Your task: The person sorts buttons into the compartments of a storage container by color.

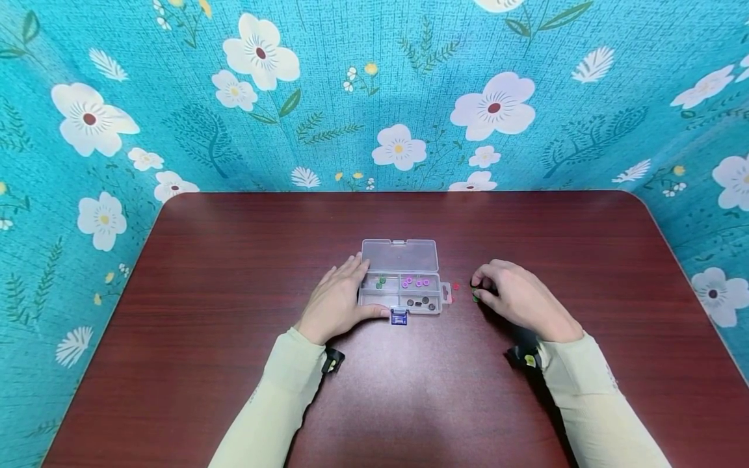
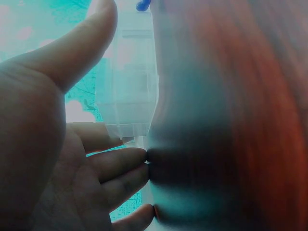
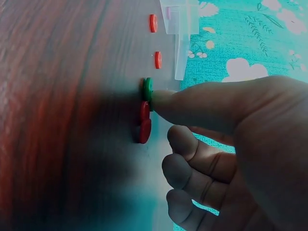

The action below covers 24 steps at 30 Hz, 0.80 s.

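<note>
A clear plastic compartment box (image 1: 419, 303) stands on the table, its lid (image 1: 400, 255) tipped back. Inside are green buttons (image 1: 380, 283), several purple buttons (image 1: 419, 283) and several dark buttons (image 1: 425, 300) in separate compartments; the front-left one looks bare. My left hand (image 1: 339, 299) grips the box's left end, thumb along the front edge beside the blue latch (image 1: 399, 317). To the right of the box, my right hand (image 1: 521, 292) has its thumb on a small green button (image 3: 148, 87) at the table; the index fingertip is mostly hidden in the right wrist view. Red buttons (image 3: 145, 131) lie beside it.
Two more red pieces (image 3: 153, 23) lie between the right hand and the box's hanging tab (image 1: 447, 292). The dark red-brown table (image 1: 234, 260) meets a blue flowered cloth (image 1: 351, 97) at its back and sides.
</note>
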Tool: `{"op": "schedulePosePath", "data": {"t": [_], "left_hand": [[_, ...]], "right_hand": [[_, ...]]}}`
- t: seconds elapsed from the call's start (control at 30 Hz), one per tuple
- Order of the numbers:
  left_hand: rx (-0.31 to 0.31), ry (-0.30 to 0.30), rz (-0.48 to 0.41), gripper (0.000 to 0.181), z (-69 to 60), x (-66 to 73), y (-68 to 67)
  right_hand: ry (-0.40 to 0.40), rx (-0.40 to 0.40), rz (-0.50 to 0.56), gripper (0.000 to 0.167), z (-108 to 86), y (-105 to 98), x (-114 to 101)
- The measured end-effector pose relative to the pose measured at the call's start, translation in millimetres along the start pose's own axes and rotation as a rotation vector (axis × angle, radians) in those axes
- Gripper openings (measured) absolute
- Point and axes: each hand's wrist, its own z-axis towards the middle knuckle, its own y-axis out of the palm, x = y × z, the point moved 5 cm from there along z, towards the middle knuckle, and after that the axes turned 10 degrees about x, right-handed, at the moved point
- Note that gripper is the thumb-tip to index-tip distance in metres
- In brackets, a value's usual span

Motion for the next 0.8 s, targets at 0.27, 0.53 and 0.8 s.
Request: {"op": "schedulePosePath", "data": {"t": [0.27, 0.53, 0.8], "left_hand": [[0.001, 0.0, -0.003, 0.106, 0.3, -0.4, 0.4], [0.0, -0.001, -0.004, 0.106, -0.1, -0.1, -0.4], [-0.005, -0.001, -0.007, 0.105, -0.1, 0.6, -1.1]], "right_hand": [[-0.01, 0.008, 0.016, 0.006, -0.1, 2.2, 0.7], [-0.013, 0.019, 0.016, 0.006, 0.4, 3.0, 3.0], [-0.018, 0.034, 0.015, 0.009, 0.6, 1.9, 2.8]]}}
